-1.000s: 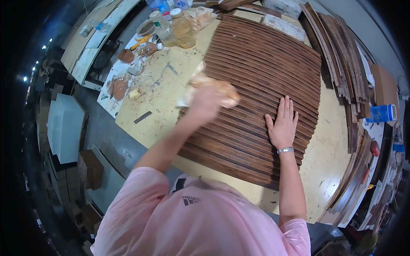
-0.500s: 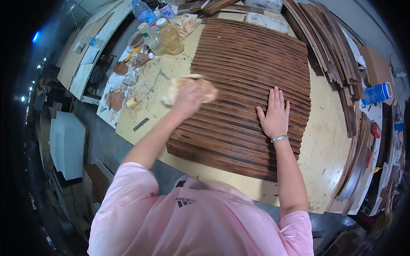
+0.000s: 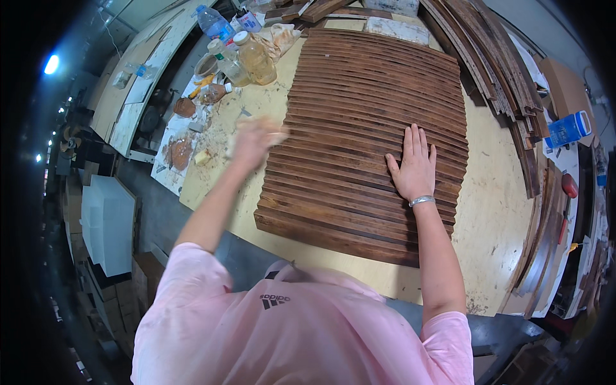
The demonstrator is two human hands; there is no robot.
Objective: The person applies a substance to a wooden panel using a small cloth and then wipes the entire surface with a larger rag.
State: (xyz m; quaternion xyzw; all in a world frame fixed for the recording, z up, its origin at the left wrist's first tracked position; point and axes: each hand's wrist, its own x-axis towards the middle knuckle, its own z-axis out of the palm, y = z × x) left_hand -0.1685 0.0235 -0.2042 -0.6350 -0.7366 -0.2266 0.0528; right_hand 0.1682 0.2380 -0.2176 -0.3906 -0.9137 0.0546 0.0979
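Observation:
A dark brown ridged wooden panel (image 3: 359,102), made of many parallel slats, lies on the pale plywood tabletop (image 3: 491,244). My left hand (image 3: 249,149) is closed on a whitish, brown-stained rag (image 3: 274,130), both smeared by motion. The rag is at the panel's left edge, mostly over the plywood; whether it touches the wood I cannot tell. My right hand (image 3: 416,170), with a silver bracelet at the wrist, lies flat on the right part of the panel, fingers stretched out and holding nothing.
Jars of yellowish liquid (image 3: 258,61) and a large plastic bottle (image 3: 215,24) stand at the back left beside a crumpled cloth (image 3: 279,40). Brown-stained white sheeting (image 3: 176,154) covers the left edge. Dark wooden strips (image 3: 487,64) and a blue container (image 3: 568,130) lie at right.
My left hand has swept left with the rag, off the panel's slats to its left edge. My right hand stays flat in place. The whole view has shifted slightly.

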